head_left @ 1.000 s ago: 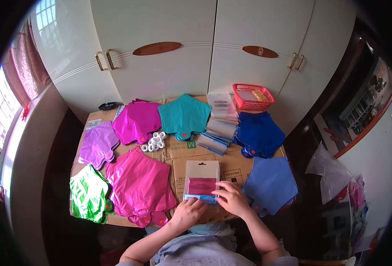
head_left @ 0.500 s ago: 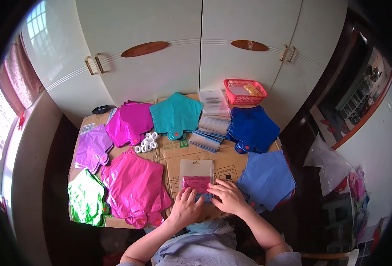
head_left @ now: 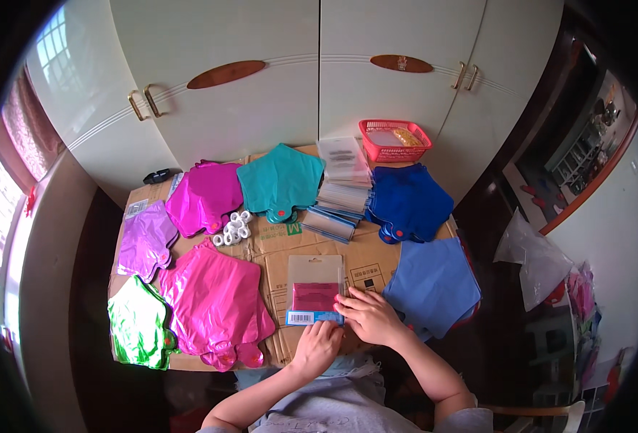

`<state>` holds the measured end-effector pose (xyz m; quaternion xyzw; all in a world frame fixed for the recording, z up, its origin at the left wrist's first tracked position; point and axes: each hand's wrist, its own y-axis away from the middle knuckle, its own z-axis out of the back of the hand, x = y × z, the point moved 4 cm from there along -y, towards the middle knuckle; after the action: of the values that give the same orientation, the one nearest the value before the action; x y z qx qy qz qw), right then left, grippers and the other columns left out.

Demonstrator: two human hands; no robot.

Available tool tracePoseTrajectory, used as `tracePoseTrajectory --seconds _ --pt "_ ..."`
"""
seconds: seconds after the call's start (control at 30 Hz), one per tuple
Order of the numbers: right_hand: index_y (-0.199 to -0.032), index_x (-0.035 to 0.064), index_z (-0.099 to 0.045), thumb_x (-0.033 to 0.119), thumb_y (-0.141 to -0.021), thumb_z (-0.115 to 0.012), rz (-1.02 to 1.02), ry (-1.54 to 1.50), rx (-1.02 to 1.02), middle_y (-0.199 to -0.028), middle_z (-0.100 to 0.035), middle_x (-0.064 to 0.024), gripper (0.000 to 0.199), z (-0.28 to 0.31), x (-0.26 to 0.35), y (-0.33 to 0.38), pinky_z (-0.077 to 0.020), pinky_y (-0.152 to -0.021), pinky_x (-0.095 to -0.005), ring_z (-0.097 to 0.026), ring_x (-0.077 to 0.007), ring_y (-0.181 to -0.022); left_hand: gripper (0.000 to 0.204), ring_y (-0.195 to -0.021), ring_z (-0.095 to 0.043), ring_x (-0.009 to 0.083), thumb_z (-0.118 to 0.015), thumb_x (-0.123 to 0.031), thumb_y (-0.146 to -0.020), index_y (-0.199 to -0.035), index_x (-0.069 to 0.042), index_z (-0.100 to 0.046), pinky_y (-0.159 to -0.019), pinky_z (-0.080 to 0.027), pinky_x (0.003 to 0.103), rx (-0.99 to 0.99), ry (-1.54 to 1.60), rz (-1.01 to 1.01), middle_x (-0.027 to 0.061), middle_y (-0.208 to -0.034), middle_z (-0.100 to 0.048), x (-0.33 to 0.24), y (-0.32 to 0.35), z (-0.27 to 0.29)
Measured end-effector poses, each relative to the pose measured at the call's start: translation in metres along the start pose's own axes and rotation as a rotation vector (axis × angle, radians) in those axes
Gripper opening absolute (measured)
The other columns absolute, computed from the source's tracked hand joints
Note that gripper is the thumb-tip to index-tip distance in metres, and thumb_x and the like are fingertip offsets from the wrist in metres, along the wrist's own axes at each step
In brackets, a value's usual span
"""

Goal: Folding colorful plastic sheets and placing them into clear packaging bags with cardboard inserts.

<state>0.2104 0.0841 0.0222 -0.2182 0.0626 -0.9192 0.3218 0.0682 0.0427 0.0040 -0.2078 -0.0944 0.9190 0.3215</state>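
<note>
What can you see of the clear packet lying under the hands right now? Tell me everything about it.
The clear packet is a flat, upright rectangle of see-through plastic with a hang hole near its top edge. A folded dark pink sheet fills its lower half above a blue strip with a white label. It lies flat on the cardboard at the near middle of the table. The right hand rests fingertips on its lower right corner; the left hand touches its bottom edge.

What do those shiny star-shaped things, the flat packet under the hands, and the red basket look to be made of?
The pink star shape looks like metallic foil film: glossy, creased, catching light. The packet seems to be clear plastic film with a dark red insert; both hands touch its lower edge. The red basket looks like moulded plastic mesh.
</note>
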Motion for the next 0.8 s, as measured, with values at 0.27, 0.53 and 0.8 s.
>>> tracePoseTrajectory --seconds 0.27,0.53,0.8 --pt "-0.116 0.0117 -0.062 0.014 -0.087 -0.054 0.010 0.020 -0.002 -0.127 -0.057 -0.0025 0.031 -0.0006 -0.0009 0.0022 -0.0367 -0.099 -0.0409 -0.048 -0.0247 -0.123 0.014 -0.086 -0.055 0.0252 -0.063 -0.013 -0.078 -0.090 -0.007 -0.060 -0.075 -0.044 0.037 0.029 0.067 0.092 0.0082 -0.090 -0.055 0.0005 -0.0016 -0.0071" --pt "-0.117 0.0113 -0.062 0.011 -0.085 -0.052 0.025 0.011 0.002 -0.129 -0.056 -0.0029 0.033 -0.0001 -0.0019 0.0026 -0.0364 -0.099 -0.0412 -0.047 -0.0251 -0.123 0.018 -0.082 -0.055 0.0264 -0.063 -0.012 -0.078 -0.094 -0.007 -0.059 -0.073 -0.045 0.039 0.060 0.165 0.100 0.0083 -0.088 -0.055 0.0018 -0.0014 -0.0002" --pt "-0.120 0.0125 -0.059 0.011 -0.084 -0.053 0.026 0.027 0.027 -0.132 -0.054 -0.0026 0.037 -0.0022 -0.0032 0.0044 -0.0357 -0.101 -0.0426 -0.046 -0.0264 -0.125 0.015 -0.082 -0.053 0.0264 -0.062 -0.012 -0.078 -0.092 -0.007 -0.058 -0.072 -0.044 0.038 0.062 -0.004 0.056 0.0083 -0.086 -0.053 -0.0018 -0.0055 -0.0058"
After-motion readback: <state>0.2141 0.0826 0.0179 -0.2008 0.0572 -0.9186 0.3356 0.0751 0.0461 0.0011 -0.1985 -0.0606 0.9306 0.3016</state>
